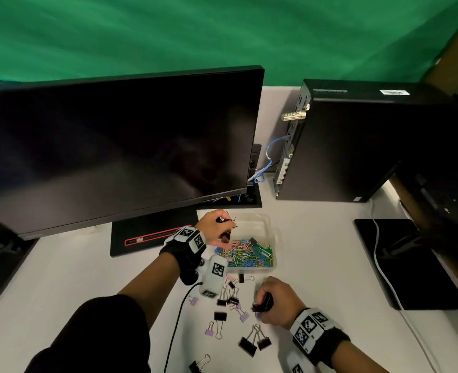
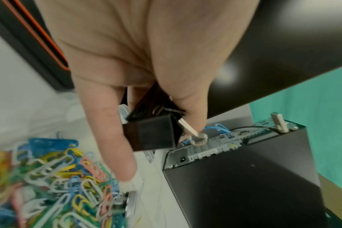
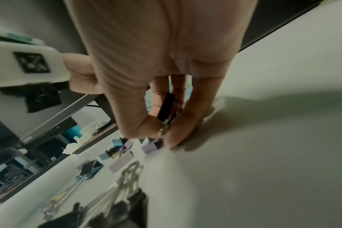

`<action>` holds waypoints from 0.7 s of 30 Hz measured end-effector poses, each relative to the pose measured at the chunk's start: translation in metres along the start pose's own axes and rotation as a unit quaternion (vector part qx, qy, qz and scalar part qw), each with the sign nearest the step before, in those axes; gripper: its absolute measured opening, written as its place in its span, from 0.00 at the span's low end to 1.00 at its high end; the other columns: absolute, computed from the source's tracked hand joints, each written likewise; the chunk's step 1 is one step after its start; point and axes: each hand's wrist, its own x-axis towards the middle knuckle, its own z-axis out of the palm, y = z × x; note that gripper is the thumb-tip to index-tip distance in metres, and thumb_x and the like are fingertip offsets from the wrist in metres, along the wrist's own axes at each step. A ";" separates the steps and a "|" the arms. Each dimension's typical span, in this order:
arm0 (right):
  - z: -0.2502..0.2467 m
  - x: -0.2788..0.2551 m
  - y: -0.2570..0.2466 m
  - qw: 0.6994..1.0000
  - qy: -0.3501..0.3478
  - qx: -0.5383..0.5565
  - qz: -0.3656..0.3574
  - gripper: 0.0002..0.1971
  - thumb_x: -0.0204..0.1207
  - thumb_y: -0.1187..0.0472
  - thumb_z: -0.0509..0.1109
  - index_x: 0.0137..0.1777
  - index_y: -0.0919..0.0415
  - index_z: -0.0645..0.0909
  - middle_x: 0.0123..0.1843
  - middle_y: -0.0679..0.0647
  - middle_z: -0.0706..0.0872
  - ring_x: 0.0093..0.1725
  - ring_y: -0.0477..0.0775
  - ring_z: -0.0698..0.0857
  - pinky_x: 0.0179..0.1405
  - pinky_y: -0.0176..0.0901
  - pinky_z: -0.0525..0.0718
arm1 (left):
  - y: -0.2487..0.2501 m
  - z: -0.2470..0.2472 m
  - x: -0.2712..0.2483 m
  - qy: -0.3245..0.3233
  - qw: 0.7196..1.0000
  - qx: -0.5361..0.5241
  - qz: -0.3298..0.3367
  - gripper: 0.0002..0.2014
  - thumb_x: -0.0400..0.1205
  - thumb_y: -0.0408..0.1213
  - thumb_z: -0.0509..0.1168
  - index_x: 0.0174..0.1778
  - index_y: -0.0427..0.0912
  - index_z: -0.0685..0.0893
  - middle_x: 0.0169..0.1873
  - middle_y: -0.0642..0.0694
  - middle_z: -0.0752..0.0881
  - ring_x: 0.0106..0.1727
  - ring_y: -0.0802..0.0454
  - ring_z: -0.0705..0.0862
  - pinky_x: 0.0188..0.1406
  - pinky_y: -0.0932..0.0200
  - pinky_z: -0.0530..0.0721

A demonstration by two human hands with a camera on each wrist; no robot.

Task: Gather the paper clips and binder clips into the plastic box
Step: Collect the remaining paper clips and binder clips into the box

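The left hand has its fingers curled round a bunch of black binder clips, folded sheet-metal wedges with silver wire handles poking out past the thumb. It hangs over the far left part of the clear plastic box, and one finger reaches down toward the heap inside. That heap is a tangle of plastic-coated paper clips in blue, green, yellow, pink and white, filling the near half of the box. The box is a shallow rectangular tub with rounded corners, standing on the white table near its middle, just in front of the monitor's flat black base.

The right hand is down at the table surface nearer the front edge, thumb and fingers pinched round a black binder clip held edge-up, its wire loops at the fingertips; a small lilac clip lies just beside them. More loose binder clips lie scattered between the hands and toward the front edge, black ones and small lilac ones, some with handles splayed.

A glossy dark monitor screen stands at the back left, a matte black computer tower at the back right, and a black mouse pad lies by the right edge.
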 end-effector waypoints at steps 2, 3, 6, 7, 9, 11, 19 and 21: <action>0.000 0.000 0.002 1.000 0.005 0.016 0.000 0.20 0.54 0.64 0.80 0.26 0.40 0.72 0.40 0.39 0.74 0.38 0.39 0.76 0.34 0.17 0.72 | 0.002 0.007 0.015 0.030 0.999 -0.013 0.005 0.04 0.82 0.34 0.63 0.50 0.39 0.76 0.44 0.39 0.80 0.41 0.42 0.84 0.43 0.45 0.90; 0.000 0.000 0.003 1.000 0.009 0.025 0.002 0.20 0.54 0.65 0.80 0.25 0.40 0.73 0.40 0.40 0.74 0.38 0.38 0.76 0.34 0.17 0.72 | 0.002 0.010 0.021 0.043 0.999 -0.025 0.001 0.06 0.81 0.34 0.64 0.51 0.38 0.76 0.45 0.37 0.81 0.41 0.42 0.84 0.42 0.46 0.90; -0.001 0.001 0.007 0.998 0.027 0.047 0.009 0.21 0.52 0.66 0.81 0.22 0.37 0.77 0.40 0.42 0.77 0.39 0.40 0.78 0.35 0.17 0.72 | 0.001 0.018 0.035 0.065 0.997 -0.034 -0.013 0.13 0.81 0.35 0.65 0.58 0.32 0.78 0.50 0.35 0.81 0.48 0.38 0.85 0.36 0.53 0.87; -0.001 0.001 0.010 0.998 0.034 0.054 0.007 0.22 0.52 0.66 0.81 0.21 0.35 0.78 0.40 0.42 0.78 0.39 0.40 0.79 0.36 0.17 0.73 | 0.000 0.020 0.038 0.064 0.997 -0.032 -0.021 0.15 0.81 0.35 0.64 0.61 0.31 0.78 0.53 0.33 0.82 0.54 0.35 0.85 0.36 0.55 0.86; -0.002 0.000 0.012 0.997 0.041 0.061 0.008 0.23 0.51 0.67 0.81 0.21 0.34 0.78 0.40 0.43 0.79 0.41 0.43 0.80 0.38 0.19 0.74 | -0.002 0.023 0.043 0.066 0.997 -0.016 -0.029 0.16 0.82 0.36 0.63 0.63 0.30 0.77 0.62 0.30 0.81 0.63 0.33 0.81 0.38 0.57 0.84; -0.004 -0.001 0.014 0.997 0.040 0.064 0.009 0.22 0.51 0.67 0.81 0.21 0.36 0.77 0.40 0.42 0.80 0.42 0.43 0.81 0.40 0.21 0.75 | -0.004 0.022 0.046 0.070 0.997 0.003 -0.037 0.16 0.82 0.35 0.61 0.65 0.32 0.77 0.67 0.31 0.78 0.67 0.35 0.79 0.40 0.60 0.81; -0.030 -0.012 0.003 0.993 0.042 0.110 0.007 0.21 0.53 0.75 0.78 0.27 0.45 0.81 0.40 0.47 0.81 0.35 0.46 0.84 0.32 0.34 0.85 | -0.007 0.009 0.029 0.084 0.939 0.315 0.113 0.14 0.82 0.30 0.56 0.58 0.39 0.84 0.61 0.40 0.84 0.62 0.43 0.81 0.58 0.58 0.76; -0.045 -0.010 -0.008 0.991 0.048 0.124 -0.002 0.19 0.55 0.76 0.77 0.30 0.48 0.82 0.41 0.47 0.82 0.40 0.51 0.85 0.34 0.31 0.84 | -0.009 0.009 0.020 0.058 0.934 0.326 0.133 0.16 0.82 0.28 0.53 0.57 0.40 0.84 0.59 0.42 0.85 0.58 0.46 0.82 0.54 0.62 0.75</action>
